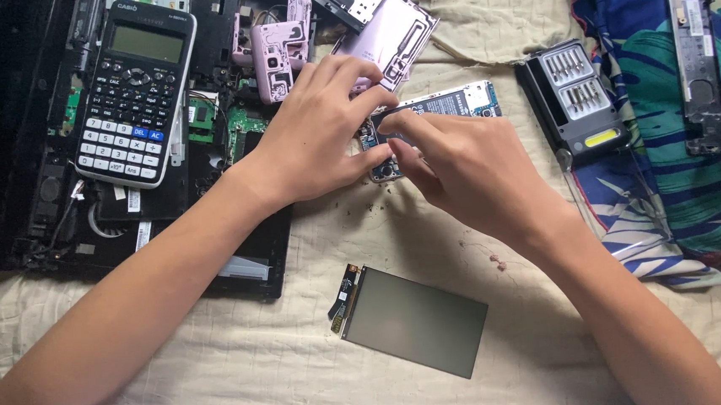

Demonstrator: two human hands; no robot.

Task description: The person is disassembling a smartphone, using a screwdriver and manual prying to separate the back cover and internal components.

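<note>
Home bed: quilted bedsheet [246, 380], floral blanket [670, 147]

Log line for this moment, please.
left hand: gripping opened phone | right hand: fingertips on phone | detached screen panel: on cloth, apart

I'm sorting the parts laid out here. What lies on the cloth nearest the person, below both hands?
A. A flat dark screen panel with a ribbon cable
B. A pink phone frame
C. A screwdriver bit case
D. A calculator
A: the flat dark screen panel lies alone on the cloth below the left hand and right hand, its ribbon cable at the upper left corner.
</note>
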